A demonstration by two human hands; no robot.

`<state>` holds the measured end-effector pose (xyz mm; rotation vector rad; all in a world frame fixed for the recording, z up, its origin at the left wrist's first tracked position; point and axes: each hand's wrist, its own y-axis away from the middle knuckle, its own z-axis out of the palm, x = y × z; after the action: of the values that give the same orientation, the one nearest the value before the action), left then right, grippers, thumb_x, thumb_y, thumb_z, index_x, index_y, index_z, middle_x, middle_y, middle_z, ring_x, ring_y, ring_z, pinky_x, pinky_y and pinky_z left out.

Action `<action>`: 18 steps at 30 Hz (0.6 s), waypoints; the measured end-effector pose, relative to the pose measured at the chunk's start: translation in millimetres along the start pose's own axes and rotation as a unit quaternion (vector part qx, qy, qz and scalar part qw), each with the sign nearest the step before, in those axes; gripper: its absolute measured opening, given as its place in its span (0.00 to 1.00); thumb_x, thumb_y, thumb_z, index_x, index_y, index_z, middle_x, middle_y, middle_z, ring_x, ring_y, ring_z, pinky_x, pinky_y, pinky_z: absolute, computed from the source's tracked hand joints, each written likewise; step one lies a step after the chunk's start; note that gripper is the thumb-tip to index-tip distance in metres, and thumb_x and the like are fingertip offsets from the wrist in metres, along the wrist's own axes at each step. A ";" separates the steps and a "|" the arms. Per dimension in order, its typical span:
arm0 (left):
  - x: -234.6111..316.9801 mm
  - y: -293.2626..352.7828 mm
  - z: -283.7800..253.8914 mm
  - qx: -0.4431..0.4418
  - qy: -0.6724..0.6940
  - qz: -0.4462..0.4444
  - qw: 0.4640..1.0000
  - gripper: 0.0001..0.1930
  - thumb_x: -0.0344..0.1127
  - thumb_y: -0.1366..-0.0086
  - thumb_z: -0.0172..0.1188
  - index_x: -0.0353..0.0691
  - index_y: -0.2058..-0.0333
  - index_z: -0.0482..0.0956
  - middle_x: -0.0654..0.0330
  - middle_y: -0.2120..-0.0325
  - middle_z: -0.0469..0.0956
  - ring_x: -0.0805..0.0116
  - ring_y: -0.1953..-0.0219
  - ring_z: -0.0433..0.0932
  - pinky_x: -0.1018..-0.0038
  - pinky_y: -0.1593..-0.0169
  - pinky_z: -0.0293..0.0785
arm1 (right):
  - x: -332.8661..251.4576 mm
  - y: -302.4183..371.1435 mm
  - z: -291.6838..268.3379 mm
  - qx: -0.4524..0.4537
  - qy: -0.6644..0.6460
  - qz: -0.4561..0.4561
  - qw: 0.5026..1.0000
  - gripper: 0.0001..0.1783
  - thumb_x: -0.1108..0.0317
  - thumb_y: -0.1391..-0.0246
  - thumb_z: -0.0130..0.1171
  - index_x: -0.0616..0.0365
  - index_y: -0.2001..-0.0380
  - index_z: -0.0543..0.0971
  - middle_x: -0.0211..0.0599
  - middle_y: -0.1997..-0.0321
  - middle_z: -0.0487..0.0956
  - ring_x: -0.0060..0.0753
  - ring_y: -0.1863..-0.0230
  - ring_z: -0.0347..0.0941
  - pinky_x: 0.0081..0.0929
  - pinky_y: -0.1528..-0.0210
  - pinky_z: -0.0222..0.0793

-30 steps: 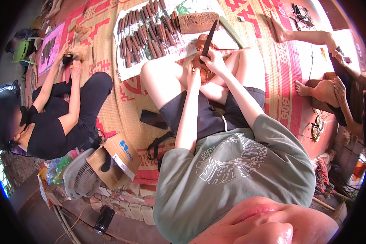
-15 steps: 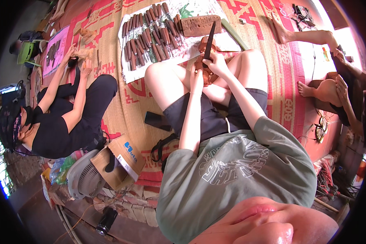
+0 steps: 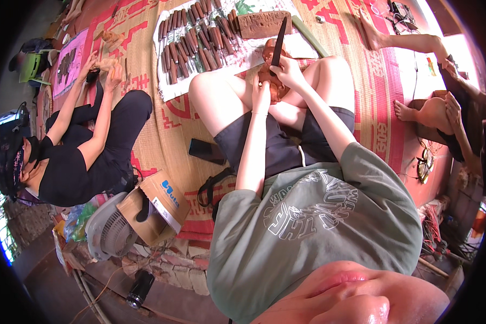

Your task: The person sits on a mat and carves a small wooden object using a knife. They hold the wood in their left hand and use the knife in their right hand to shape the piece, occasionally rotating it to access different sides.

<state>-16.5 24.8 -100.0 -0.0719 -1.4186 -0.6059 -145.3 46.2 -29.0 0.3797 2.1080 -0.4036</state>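
Note:
Between my bent knees, a reddish-brown wood carving (image 3: 276, 93) with rounded, uneven shapes rests by my lap. My left hand (image 3: 261, 95) is closed on its near left side. In my right hand (image 3: 289, 73) is a long, dark, tapering file (image 3: 279, 42), its narrow tip pointing away from me. The file lies across the carving, and my fingers grip its near end. My fingers hide part of the carving and whatever handle the file has.
Ahead, several wooden-handled carving tools (image 3: 191, 40) lie on a white cloth (image 3: 173, 89), beside a wooden block (image 3: 264, 24) and a green bar (image 3: 310, 35). A phone (image 3: 207, 151) and a cardboard box (image 3: 159, 208) are at left. Co-workers sit on both sides.
The whole view has shifted slightly, so the scene sits higher in the picture. Both hands keep their holds, and the file stays over the carving at nearly the same angle.

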 end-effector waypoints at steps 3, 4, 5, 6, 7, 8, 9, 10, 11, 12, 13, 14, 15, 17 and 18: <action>4.0 2.5 -0.7 -0.016 0.015 0.002 1.000 0.29 0.34 0.42 0.48 0.33 0.42 0.56 0.47 0.50 0.65 0.61 0.50 0.68 0.73 0.48 0.65 | 1.8 5.4 3.0 0.049 -0.058 -0.008 0.997 0.12 0.70 0.59 0.61 0.64 0.69 0.76 0.44 0.73 0.76 0.42 0.72 0.72 0.32 0.68 0.66; 2.1 0.2 -0.3 -0.016 0.034 -0.011 0.999 0.29 0.34 0.42 0.48 0.33 0.42 0.55 0.47 0.49 0.65 0.62 0.50 0.67 0.74 0.48 0.64 | 0.7 7.0 2.5 0.065 -0.089 -0.005 0.994 0.12 0.70 0.58 0.61 0.63 0.69 0.76 0.44 0.73 0.76 0.41 0.72 0.72 0.32 0.68 0.67; 0.9 1.5 -1.4 -0.018 0.049 -0.026 0.998 0.29 0.34 0.42 0.47 0.33 0.42 0.55 0.48 0.49 0.64 0.62 0.50 0.67 0.74 0.48 0.64 | -4.3 9.9 -5.4 0.090 -0.046 -0.056 0.993 0.10 0.70 0.56 0.61 0.63 0.69 0.77 0.41 0.72 0.77 0.35 0.72 0.72 0.28 0.67 0.67; 1.9 3.4 -2.2 -0.019 0.065 -0.041 0.997 0.28 0.33 0.42 0.47 0.33 0.42 0.55 0.48 0.49 0.64 0.62 0.49 0.67 0.74 0.48 0.64 | -8.9 13.6 -16.8 0.070 -0.020 -0.031 0.997 0.09 0.70 0.56 0.60 0.63 0.69 0.77 0.40 0.73 0.77 0.31 0.72 0.72 0.26 0.68 0.67; 4.0 3.6 -6.5 -0.021 0.078 -0.056 0.995 0.28 0.33 0.42 0.47 0.33 0.42 0.55 0.48 0.49 0.64 0.63 0.49 0.67 0.74 0.48 0.64 | -11.8 18.9 -25.5 0.051 0.006 -0.007 0.999 0.09 0.70 0.55 0.60 0.63 0.70 0.77 0.38 0.73 0.78 0.27 0.72 0.72 0.23 0.68 0.67; 8.1 4.1 -3.3 -0.026 0.088 -0.060 0.994 0.28 0.32 0.42 0.47 0.33 0.43 0.55 0.49 0.49 0.64 0.63 0.49 0.66 0.74 0.48 0.64 | -12.0 25.1 -31.5 0.060 -0.093 0.046 0.993 0.07 0.72 0.54 0.58 0.63 0.70 0.78 0.35 0.75 0.78 0.20 0.73 0.71 0.19 0.70 0.66; 12.0 5.0 -0.8 -0.030 0.098 -0.065 0.993 0.27 0.32 0.42 0.47 0.33 0.43 0.55 0.49 0.49 0.64 0.63 0.49 0.66 0.74 0.48 0.64 | -10.6 29.9 -35.2 0.099 -0.128 0.050 0.986 0.07 0.72 0.53 0.58 0.63 0.69 0.78 0.32 0.75 0.78 0.18 0.74 0.71 0.17 0.71 0.66; 14.8 8.3 2.8 -0.032 0.103 -0.060 0.992 0.27 0.31 0.42 0.47 0.32 0.43 0.55 0.49 0.49 0.64 0.63 0.49 0.66 0.74 0.47 0.63 | -3.8 33.2 -38.9 0.118 -0.126 0.041 0.984 0.07 0.72 0.53 0.57 0.63 0.69 0.78 0.31 0.76 0.77 0.17 0.74 0.70 0.16 0.71 0.65; 13.9 9.9 4.1 -0.035 0.114 -0.073 0.990 0.26 0.32 0.41 0.47 0.32 0.44 0.55 0.50 0.51 0.65 0.64 0.51 0.67 0.74 0.49 0.65 | -3.7 35.6 -41.9 0.137 -0.128 0.031 0.982 0.07 0.73 0.52 0.56 0.63 0.69 0.78 0.31 0.76 0.77 0.16 0.74 0.70 0.16 0.72 0.65; 12.9 11.2 6.3 -0.038 0.126 -0.087 0.988 0.26 0.33 0.41 0.48 0.32 0.45 0.56 0.50 0.52 0.65 0.64 0.53 0.69 0.75 0.51 0.67 | -4.1 39.2 -47.6 0.138 -0.122 0.027 0.982 0.07 0.73 0.52 0.56 0.63 0.68 0.77 0.28 0.77 0.76 0.15 0.74 0.69 0.15 0.72 0.64; 15.4 12.6 10.9 -0.044 0.137 -0.102 0.984 0.25 0.34 0.40 0.48 0.32 0.45 0.57 0.50 0.53 0.66 0.64 0.55 0.70 0.75 0.53 0.68 | -10.0 42.1 -53.1 0.153 -0.093 0.020 0.984 0.07 0.73 0.52 0.56 0.63 0.67 0.76 0.28 0.77 0.75 0.15 0.74 0.68 0.15 0.72 0.64; 26.1 16.4 16.3 -0.058 0.163 -0.156 0.973 0.25 0.35 0.40 0.49 0.31 0.47 0.58 0.49 0.54 0.66 0.64 0.57 0.71 0.75 0.55 0.70 | -16.0 44.7 -57.4 0.168 -0.064 0.012 0.984 0.08 0.73 0.52 0.55 0.62 0.67 0.76 0.28 0.77 0.75 0.15 0.74 0.68 0.15 0.72 0.64; 20.7 14.4 19.1 -0.063 0.166 -0.174 0.969 0.24 0.37 0.40 0.50 0.30 0.48 0.59 0.49 0.55 0.67 0.64 0.59 0.72 0.75 0.57 0.70 | -17.0 47.1 -60.0 0.182 -0.035 0.005 0.983 0.08 0.73 0.52 0.55 0.62 0.66 0.75 0.27 0.78 0.74 0.15 0.75 0.68 0.15 0.72 0.64; -7.5 6.2 11.3 -0.045 0.147 -0.172 0.973 0.24 0.40 0.40 0.52 0.27 0.51 0.61 0.48 0.58 0.69 0.65 0.61 0.73 0.75 0.60 0.72 | -5.5 52.4 -53.2 0.142 -0.068 0.037 0.987 0.07 0.74 0.51 0.55 0.61 0.66 0.74 0.29 0.77 0.74 0.16 0.75 0.69 0.16 0.72 0.64; -14.9 2.8 13.6 -0.042 0.136 -0.168 0.975 0.24 0.41 0.40 0.53 0.26 0.53 0.62 0.48 0.60 0.70 0.65 0.62 0.73 0.75 0.61 0.72 | -2.9 54.5 -54.2 0.135 -0.074 0.043 0.987 0.07 0.74 0.51 0.55 0.61 0.67 0.74 0.30 0.77 0.74 0.17 0.75 0.69 0.16 0.72 0.65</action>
<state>-28.0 37.8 -110.6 0.1816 -1.1447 -0.9194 -161.4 117.8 -6.0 0.5785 1.8886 -0.6494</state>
